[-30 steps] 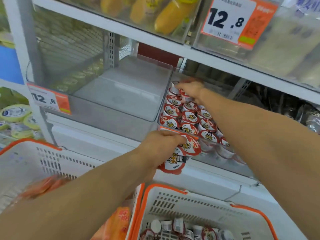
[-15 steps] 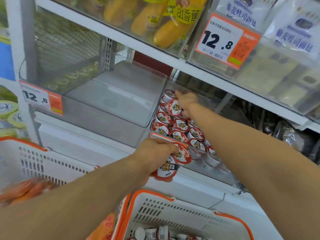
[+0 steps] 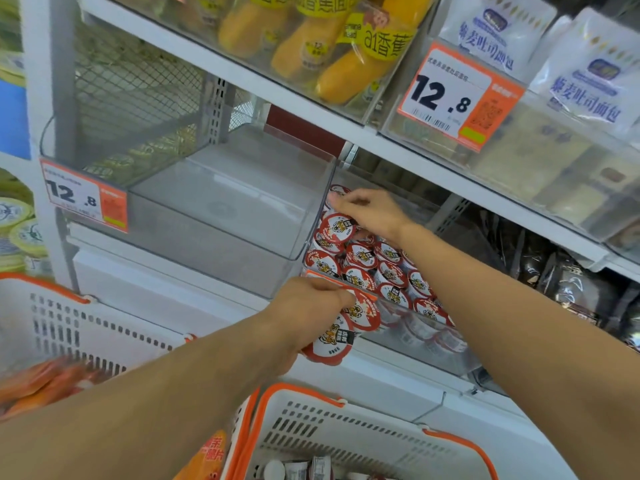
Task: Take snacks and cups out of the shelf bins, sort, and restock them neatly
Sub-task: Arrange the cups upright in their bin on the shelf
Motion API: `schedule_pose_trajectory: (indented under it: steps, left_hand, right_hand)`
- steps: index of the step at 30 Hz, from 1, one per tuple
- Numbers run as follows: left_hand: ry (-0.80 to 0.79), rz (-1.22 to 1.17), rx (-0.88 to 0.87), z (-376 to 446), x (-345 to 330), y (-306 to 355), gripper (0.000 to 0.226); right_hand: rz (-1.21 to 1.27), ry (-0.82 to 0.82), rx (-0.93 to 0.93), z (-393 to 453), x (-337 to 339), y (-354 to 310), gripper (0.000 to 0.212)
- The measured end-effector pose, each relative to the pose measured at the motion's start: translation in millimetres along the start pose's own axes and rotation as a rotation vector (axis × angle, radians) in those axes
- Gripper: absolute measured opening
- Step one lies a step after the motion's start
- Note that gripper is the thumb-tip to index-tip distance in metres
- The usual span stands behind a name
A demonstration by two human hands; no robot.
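Your left hand [image 3: 304, 306] grips two red-lidded cups [image 3: 341, 327] just in front of the clear cup bin [image 3: 433, 344], fingers closed round them at its front lip. Your right hand [image 3: 370, 211] reaches to the back of that bin, fingertips pinching the rim of a rear cup [image 3: 337, 228] in the packed rows. Left of the bin sits an empty clear bin [image 3: 225, 209]; below it, an orange-rimmed basket [image 3: 346, 431] holds more cups
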State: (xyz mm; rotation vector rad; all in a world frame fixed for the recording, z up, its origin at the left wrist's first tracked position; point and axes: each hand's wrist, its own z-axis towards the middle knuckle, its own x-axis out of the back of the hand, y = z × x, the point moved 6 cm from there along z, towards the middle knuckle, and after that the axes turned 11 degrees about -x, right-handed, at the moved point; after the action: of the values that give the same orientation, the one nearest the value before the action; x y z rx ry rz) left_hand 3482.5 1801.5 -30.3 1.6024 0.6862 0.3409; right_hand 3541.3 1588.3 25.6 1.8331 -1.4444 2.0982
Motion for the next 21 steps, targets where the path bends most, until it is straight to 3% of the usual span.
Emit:
schedule_pose_trajectory:
  steps: [2, 4, 7, 11, 13, 17, 21]
  left_hand:
    - [-0.006, -0.001, -0.009, -0.9, 1.0, 2.0, 0.005]
    - [0.001, -0.005, -0.017, -1.0, 2.9, 3.9, 0.006]
    - [0.031, -0.021, -0.034, -0.5, 5.6, 5.9, 0.007]
    - [0.031, -0.002, -0.052, -0.4, 2.6, 8.3, 0.003]
    - [0.034, -0.004, -0.057, -0.2, 2.1, 9.3, 0.005]
    - [0.081, 0.001, -0.06, 1.9, 7.7, 8.3, 0.011]
    - [0.17, -0.011, -0.077, 5.2, 12.0, 5.9, 0.012]
  right_hand:
    - [0.021, -0.144, 0.022, -4.0, -2.4, 0.8, 0.049]
    - [0.041, -0.163, 0.037, -5.0, -1.2, 5.0, 0.039]
    - [0.201, -0.052, -0.068, 0.9, 0.9, 12.7, 0.016]
    - [0.321, 0.098, -0.214, 9.9, 6.4, 18.0, 0.006]
    - [0.321, 0.057, -0.272, 8.7, 3.9, 18.3, 0.02]
    - [0.21, -0.176, -0.276, 3.4, -8.0, 18.4, 0.06]
    - [0.505, -0.144, -0.34, 11.1, -9.5, 25.1, 0.059]
